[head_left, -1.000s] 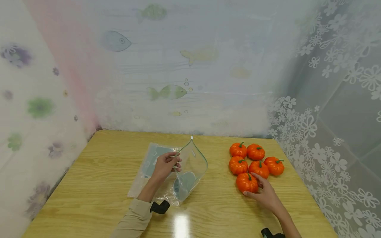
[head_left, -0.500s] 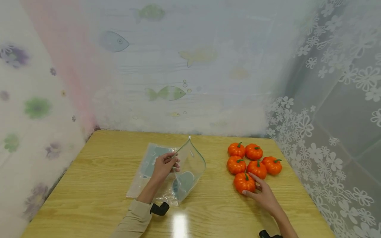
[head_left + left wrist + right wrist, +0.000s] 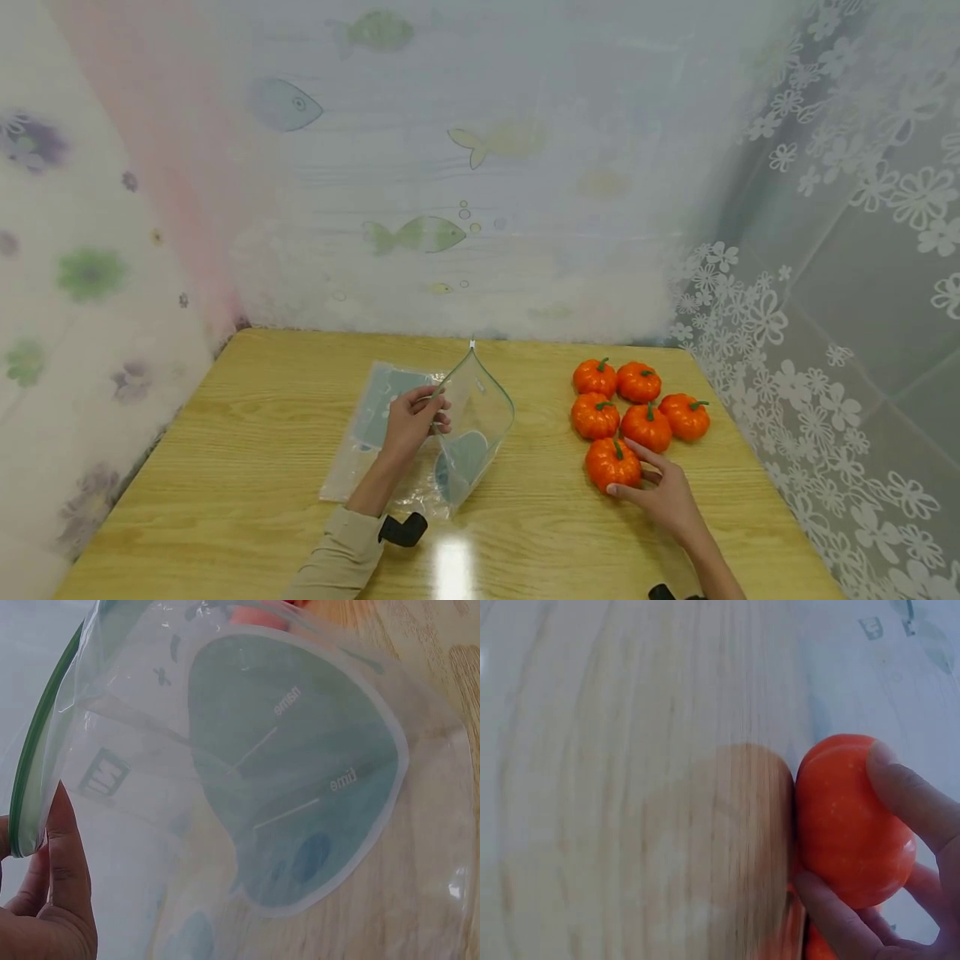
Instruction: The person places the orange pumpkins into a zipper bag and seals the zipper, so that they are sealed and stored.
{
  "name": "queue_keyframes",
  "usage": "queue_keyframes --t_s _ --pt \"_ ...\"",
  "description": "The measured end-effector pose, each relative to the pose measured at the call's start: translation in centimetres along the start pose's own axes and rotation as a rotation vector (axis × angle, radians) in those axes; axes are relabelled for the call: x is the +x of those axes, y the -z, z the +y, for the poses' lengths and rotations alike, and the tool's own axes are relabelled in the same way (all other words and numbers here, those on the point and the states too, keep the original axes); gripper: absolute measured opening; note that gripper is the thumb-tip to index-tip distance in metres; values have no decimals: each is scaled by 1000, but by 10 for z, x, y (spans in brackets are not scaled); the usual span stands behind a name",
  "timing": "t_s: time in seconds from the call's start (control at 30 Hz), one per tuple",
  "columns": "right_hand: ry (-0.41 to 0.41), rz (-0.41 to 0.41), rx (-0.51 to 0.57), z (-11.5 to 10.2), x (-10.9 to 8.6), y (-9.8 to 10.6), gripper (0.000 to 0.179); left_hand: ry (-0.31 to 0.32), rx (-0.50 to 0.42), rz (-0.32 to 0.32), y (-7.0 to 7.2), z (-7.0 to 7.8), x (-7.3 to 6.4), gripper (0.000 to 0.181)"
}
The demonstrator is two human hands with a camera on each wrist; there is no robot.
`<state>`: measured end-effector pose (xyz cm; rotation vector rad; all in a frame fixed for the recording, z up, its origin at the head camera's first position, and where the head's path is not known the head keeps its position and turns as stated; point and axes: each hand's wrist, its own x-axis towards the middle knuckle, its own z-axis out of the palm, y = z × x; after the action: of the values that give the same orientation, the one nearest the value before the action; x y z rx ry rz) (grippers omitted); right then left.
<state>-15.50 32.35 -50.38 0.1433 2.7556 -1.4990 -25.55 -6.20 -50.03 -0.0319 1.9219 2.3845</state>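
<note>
A clear zip bag (image 3: 480, 417) with a green zip edge stands open-mouthed left of the table's middle, and my left hand (image 3: 408, 427) pinches its rim. The left wrist view shows the bag's blue-green label (image 3: 300, 772) with "name" and "time" reversed, and my left fingers (image 3: 66, 862) at the zip edge. At the right, my right hand (image 3: 663, 497) grips the nearest small orange pumpkin (image 3: 612, 465) between thumb and fingers. This pumpkin (image 3: 851, 821) fills the grasp in the right wrist view, at table level or just above; I cannot tell which.
Several more orange pumpkins (image 3: 647, 427) with green stems cluster just behind the gripped one. A flat clear bag with a blue-green print (image 3: 382, 417) lies on the wooden table (image 3: 247, 467) under my left hand. Patterned curtains (image 3: 480, 275) enclose the table's back and sides.
The gripped pumpkin and my right hand have shifted slightly left and nearer to me, a little away from the other pumpkins. My left hand still pinches the bag. The head view has turned slightly.
</note>
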Motion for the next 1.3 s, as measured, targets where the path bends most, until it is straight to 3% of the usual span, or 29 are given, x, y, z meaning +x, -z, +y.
queue_keyframes --t_s 0.33,0.5,0.77,1.1,1.3 --pt "-51 -3 -6 -1 -3 -3 81 -15 24 -1 0 2 -3 30" --pt "-18 -19 29 -5 -7 -5 78 -23 44 10 0 4 -5 29" --pt "60 25 59 -12 -11 -24 76 -67 42 52 -3 5 -3 28" --pt "52 -3 176 -28 -23 -43 75 -47 -1 28 -3 4 -7 35" --pt "42 -41 274 -42 -27 -52 75 -40 -3 25 -4 5 -7 30"
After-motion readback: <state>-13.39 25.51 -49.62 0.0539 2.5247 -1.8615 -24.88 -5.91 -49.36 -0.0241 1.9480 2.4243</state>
